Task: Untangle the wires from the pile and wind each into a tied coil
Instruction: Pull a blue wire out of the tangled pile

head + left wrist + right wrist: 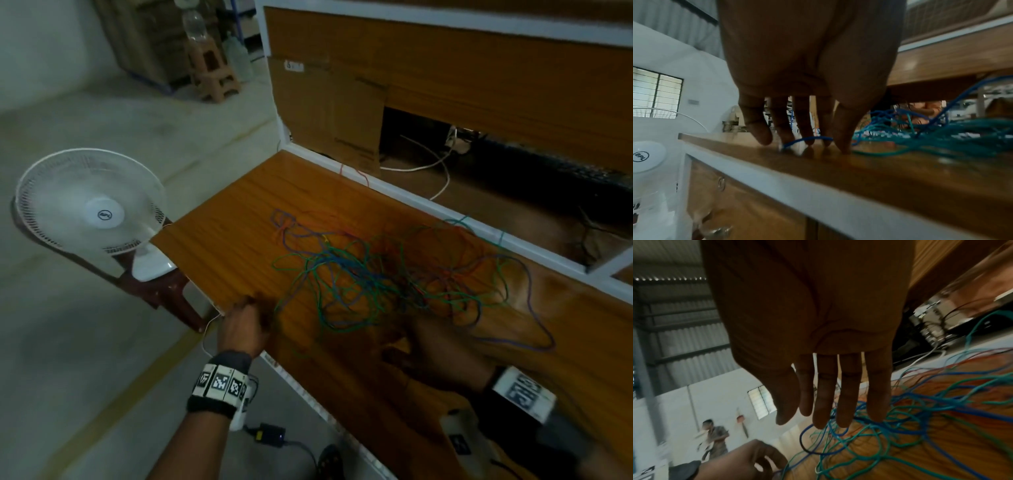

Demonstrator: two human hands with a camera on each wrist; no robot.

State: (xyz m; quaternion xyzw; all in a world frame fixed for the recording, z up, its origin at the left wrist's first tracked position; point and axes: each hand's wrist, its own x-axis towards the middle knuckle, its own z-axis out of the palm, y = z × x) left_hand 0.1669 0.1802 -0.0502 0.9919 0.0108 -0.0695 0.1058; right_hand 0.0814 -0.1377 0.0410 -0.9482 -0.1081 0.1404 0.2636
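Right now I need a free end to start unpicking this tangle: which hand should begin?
Left, probably. The left hand already has its fingertips on a blue wire; the right hand hovers open.

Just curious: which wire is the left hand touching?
A blue wire, its end under the left hand's fingertips at the table edge, apart from the tangle.

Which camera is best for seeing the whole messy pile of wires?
The head view. It looks down on the whole wire pile spread over the wooden table. The left wrist view sees only its near edge from low down, and the right wrist view sees part of it, blocked by the right hand.
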